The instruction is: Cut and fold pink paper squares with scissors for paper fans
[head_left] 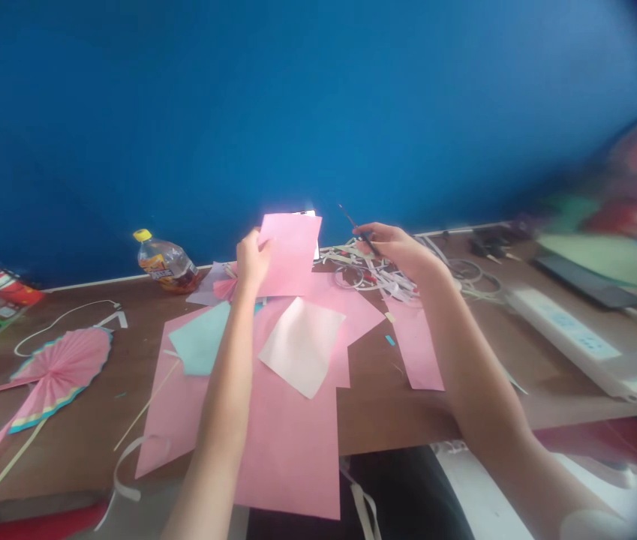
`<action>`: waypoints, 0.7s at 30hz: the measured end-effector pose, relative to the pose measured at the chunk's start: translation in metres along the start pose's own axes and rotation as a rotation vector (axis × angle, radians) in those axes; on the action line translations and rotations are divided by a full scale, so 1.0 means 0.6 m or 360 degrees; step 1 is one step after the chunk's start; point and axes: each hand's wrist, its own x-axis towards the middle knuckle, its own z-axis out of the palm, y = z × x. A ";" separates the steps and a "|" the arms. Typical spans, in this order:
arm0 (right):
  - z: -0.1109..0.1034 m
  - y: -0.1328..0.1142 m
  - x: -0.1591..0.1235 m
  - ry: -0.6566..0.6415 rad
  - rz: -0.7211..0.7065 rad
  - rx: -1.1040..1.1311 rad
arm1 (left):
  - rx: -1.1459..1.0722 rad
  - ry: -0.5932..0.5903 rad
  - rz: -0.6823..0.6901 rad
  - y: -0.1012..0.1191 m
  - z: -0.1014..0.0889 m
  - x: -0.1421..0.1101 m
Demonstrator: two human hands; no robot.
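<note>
My left hand [251,259] grips a pink paper sheet [291,259] by its left edge, holding it up above the table. To the right, my right hand [391,244] is closed around a slim, dark-handled tool that looks like scissors [364,237], seen edge-on, its thin tip pointing up and left, apart from the sheet. Below the hands lie larger pink sheets [295,450], a whitish paper square [304,345] and a light blue paper piece [197,341]. A small pleated pink paper [224,289] is partly hidden behind my left wrist.
A pink paper fan [64,367] lies at left. Against the blue wall stands a drink bottle [166,262] with a yellow cap. Paper strips [386,274] pile up behind my right hand. A white power strip [566,337] lies at right, near a dark flat object [585,281].
</note>
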 end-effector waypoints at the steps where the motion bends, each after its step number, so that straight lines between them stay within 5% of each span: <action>1: -0.001 -0.004 -0.002 -0.0023 -0.0002 -0.0066 | -0.0028 0.0063 -0.0034 -0.006 -0.008 0.003; 6: -0.008 -0.020 -0.013 -0.0224 -0.0012 -0.0424 | -0.0340 0.0229 -0.0065 -0.025 -0.053 0.014; 11: -0.009 -0.026 -0.019 -0.0354 -0.0074 -0.0585 | -0.0549 0.0073 -0.0067 -0.019 -0.083 0.012; 21: -0.006 -0.024 -0.017 -0.0605 0.0081 -0.0500 | -0.0801 -0.0410 -0.0200 -0.014 -0.035 -0.005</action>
